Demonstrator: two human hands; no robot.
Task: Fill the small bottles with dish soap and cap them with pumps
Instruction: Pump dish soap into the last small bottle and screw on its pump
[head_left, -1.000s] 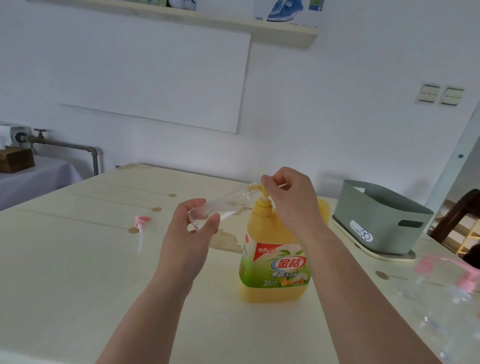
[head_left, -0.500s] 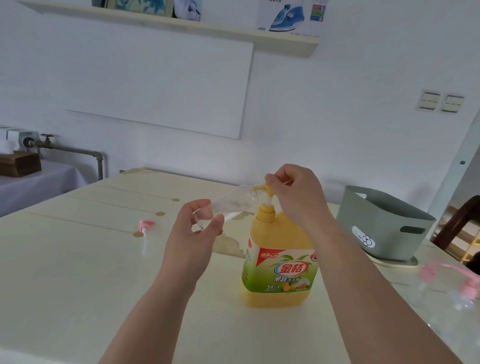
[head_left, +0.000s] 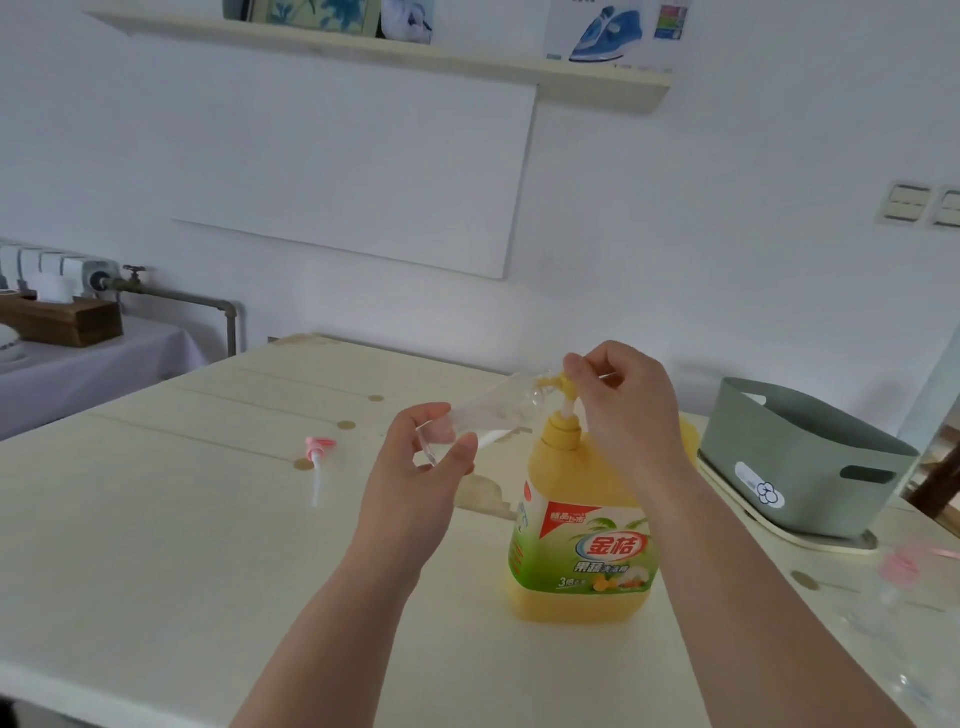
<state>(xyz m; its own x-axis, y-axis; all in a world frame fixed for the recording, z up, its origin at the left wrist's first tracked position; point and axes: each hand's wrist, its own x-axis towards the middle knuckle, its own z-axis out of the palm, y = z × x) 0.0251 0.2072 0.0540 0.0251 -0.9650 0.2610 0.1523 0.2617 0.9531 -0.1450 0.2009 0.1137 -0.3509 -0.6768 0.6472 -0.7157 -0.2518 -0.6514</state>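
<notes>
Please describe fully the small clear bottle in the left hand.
The small bottle is clear plastic, uncapped, tilted nearly sideways, its mouth raised to the yellow pump spout of the soap jug. The left hand grips its base; a little pale liquid seems to lie along its lower side.

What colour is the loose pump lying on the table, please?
The pump is pink; head view.

Clear bottle (head_left: 488, 421) tilted near-horiz., mouth at pump head (head_left: 563, 385) of yellow soap jug (head_left: 587, 499); some liquid inside, prob. soap. Jug upright w/ green label. Pink pump (head_left: 318, 457) lies flat, well left of both.
</notes>
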